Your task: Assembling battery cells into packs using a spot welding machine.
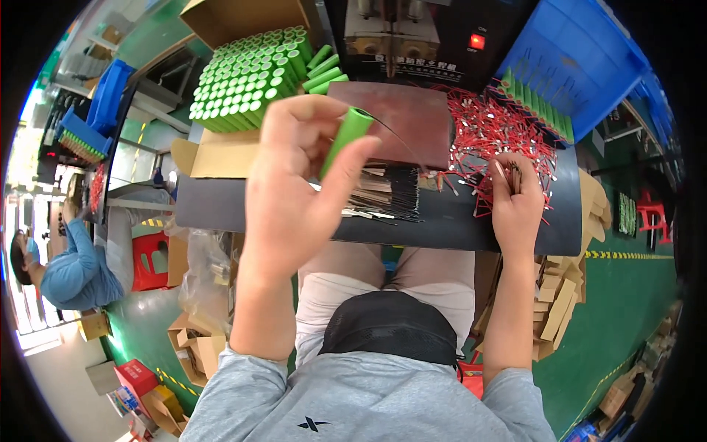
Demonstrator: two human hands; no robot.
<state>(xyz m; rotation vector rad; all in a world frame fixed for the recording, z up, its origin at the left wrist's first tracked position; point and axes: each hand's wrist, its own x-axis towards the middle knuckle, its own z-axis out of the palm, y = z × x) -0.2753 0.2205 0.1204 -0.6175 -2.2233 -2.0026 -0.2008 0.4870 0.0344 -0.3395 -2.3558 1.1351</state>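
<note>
My left hand [287, 191] is raised above the dark worktable [213, 202], closed around a green cylindrical battery cell [346, 138] held at a tilt. A thin dark wire [394, 131] runs from the cell's upper end down to the right. My right hand [517, 214] is at the near edge of a pile of short red wires [479, 121] with pale ends. Its fingers are curled around a few small brownish strips, whose exact kind is hard to make out. Below the left hand's cell lies a bundle of dark thin leads [398, 195] with pale and brown ends.
A cardboard box [217, 155] with rows of green cells stands at the back left. A dark red block [420, 110] sits before a black machine [442, 44] with a lit red switch. A blue bin [589, 51] holding cells with wires is at right. Another person [81, 269] sits far left.
</note>
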